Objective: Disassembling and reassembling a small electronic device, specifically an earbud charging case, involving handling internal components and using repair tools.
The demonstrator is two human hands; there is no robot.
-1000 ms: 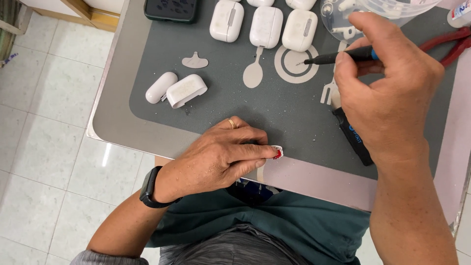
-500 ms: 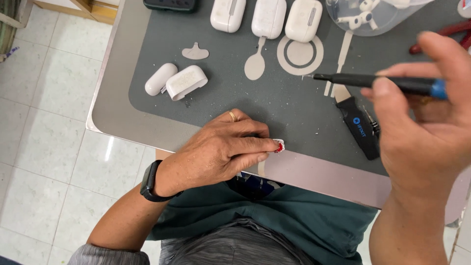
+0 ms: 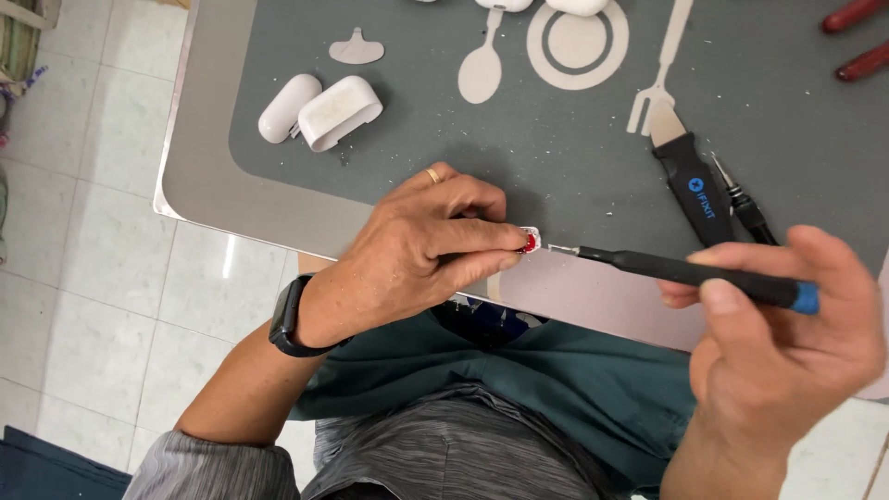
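My left hand [image 3: 421, 250] rests on the near edge of the grey work mat [image 3: 519, 157] and pinches a small white part with a red spot [image 3: 529, 242] between thumb and forefinger. My right hand [image 3: 787, 343] holds a thin black screwdriver with a blue end [image 3: 685, 271], lying almost level. Its metal tip sits just right of the small part, nearly touching it. A black band is on my left wrist.
An open white earbud case [image 3: 319, 109] lies at the mat's left. A black-handled prying tool [image 3: 690, 185] and a slim black driver [image 3: 741, 206] lie at right. Red plier handles [image 3: 857, 37] show at top right. Tiled floor lies left of the table.
My right hand has brought the screwdriver down from the mat's far right to the small part by my left fingers. The view has moved closer and lower. My left hand has stayed put.
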